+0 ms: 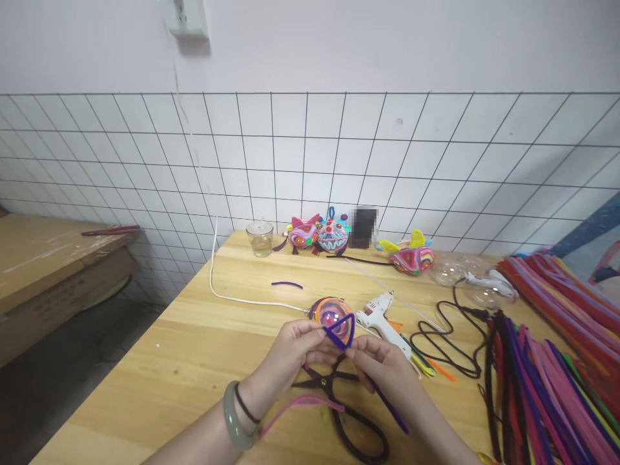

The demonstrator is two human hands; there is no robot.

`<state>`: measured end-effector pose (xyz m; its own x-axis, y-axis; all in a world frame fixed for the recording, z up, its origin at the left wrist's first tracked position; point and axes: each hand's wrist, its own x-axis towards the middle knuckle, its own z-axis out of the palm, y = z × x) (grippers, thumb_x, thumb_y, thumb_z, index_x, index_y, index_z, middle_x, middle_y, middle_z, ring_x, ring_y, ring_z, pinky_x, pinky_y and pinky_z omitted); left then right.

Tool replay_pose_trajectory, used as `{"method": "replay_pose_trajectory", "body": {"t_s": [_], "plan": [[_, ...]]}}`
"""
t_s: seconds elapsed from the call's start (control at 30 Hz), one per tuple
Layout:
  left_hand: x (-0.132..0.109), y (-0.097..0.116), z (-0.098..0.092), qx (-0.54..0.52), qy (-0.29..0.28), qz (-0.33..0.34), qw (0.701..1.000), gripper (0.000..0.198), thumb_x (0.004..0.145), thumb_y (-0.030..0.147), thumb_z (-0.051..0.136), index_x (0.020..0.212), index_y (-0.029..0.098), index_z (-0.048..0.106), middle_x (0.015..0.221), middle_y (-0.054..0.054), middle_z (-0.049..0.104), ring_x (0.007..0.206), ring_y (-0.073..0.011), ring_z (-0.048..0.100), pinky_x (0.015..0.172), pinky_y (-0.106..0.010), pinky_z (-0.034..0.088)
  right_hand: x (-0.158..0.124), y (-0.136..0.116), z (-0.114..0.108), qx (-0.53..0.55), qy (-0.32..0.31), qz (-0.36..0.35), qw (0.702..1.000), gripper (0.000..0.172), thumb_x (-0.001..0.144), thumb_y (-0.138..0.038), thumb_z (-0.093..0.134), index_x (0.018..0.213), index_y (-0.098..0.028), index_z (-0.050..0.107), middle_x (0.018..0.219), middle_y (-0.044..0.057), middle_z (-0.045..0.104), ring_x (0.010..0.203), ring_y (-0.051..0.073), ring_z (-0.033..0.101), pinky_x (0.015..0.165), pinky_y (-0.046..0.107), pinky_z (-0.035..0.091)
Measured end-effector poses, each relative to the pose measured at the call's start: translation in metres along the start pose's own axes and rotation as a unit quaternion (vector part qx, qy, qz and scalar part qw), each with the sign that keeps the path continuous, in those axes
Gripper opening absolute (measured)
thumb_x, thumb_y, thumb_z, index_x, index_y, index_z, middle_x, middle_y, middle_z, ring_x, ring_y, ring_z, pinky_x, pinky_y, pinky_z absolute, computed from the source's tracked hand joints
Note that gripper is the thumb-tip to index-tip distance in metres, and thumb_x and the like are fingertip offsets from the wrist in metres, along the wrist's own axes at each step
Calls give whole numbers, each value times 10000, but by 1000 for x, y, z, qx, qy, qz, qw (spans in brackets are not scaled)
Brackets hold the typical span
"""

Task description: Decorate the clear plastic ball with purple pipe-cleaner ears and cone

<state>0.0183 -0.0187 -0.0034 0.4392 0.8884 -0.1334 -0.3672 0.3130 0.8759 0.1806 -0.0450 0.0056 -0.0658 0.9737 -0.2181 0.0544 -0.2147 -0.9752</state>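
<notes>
Between my two hands is a purple pipe cleaner (pixel 352 326), bent into a small triangle with a long straight tail running down to the right. The fingertips of my left hand (pixel 303 342) pinch its left corner. My right hand (pixel 382 361) grips it at the lower corner, where the tail begins. Just behind the triangle lies a clear plastic ball (pixel 329 311) with orange, pink and purple coils, partly covered by it. Below my hands rest black scissors (pixel 358 426), blades spread, and a pink pipe cleaner (pixel 295 403).
A white glue gun (pixel 382 316) lies right of the ball, near a black cable (pixel 436 336). Bundles of colored pipe cleaners (pixel 527 381) fill the right side. Decorated fish-like figures (pixel 332 236) and a glass cup (pixel 260 239) stand along the back. A short purple piece (pixel 287 284) lies mid-table.
</notes>
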Motion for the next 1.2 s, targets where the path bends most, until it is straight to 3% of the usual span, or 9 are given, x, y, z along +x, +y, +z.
{"method": "replay_pose_trajectory", "body": {"t_s": [0.13,0.27,0.43,0.7,0.83,1.2], "plan": [[2,0,2,38,21,29,999,328,662,406,706,773,97,703,767,-125,723,712,-229,672,671,-334,521,2,2,-3,6,7,-6,1000,344,588,-490,669,598,-171,539,376,-89,410,306,41,294,338,174,223],[2,0,2,53,3,47,997,339,684,413,685,818,103,705,778,-120,726,747,-231,674,701,-336,519,4,8,-4,16,17,-22,999,310,621,-455,667,613,-168,550,389,-95,402,307,39,292,337,172,214],[2,-2,-2,18,-4,32,999,334,726,407,650,857,103,697,832,-138,723,768,-240,674,747,-366,509,4,9,-5,9,13,-30,999,323,639,-476,662,611,-172,556,368,-90,408,306,44,290,337,176,218],[0,1,1,11,11,-21,1000,413,697,475,658,787,73,699,740,-157,714,667,-215,668,650,-317,512,0,3,-2,8,-21,-19,1000,378,601,-527,682,622,-165,575,423,-79,423,339,44,301,361,181,230],[-2,1,0,17,-9,-18,1000,385,691,430,683,827,70,699,768,-147,710,650,-188,657,640,-296,505,-1,1,0,9,-32,-23,999,378,593,-513,693,624,-153,581,463,-65,451,378,46,318,380,180,238],[-1,3,1,-9,7,-16,1000,321,628,371,748,767,84,711,737,-120,713,642,-179,656,643,-287,500,-1,3,-1,-3,-29,-10,1000,369,595,-496,706,678,-142,637,473,-61,464,371,45,326,381,180,254]]}}
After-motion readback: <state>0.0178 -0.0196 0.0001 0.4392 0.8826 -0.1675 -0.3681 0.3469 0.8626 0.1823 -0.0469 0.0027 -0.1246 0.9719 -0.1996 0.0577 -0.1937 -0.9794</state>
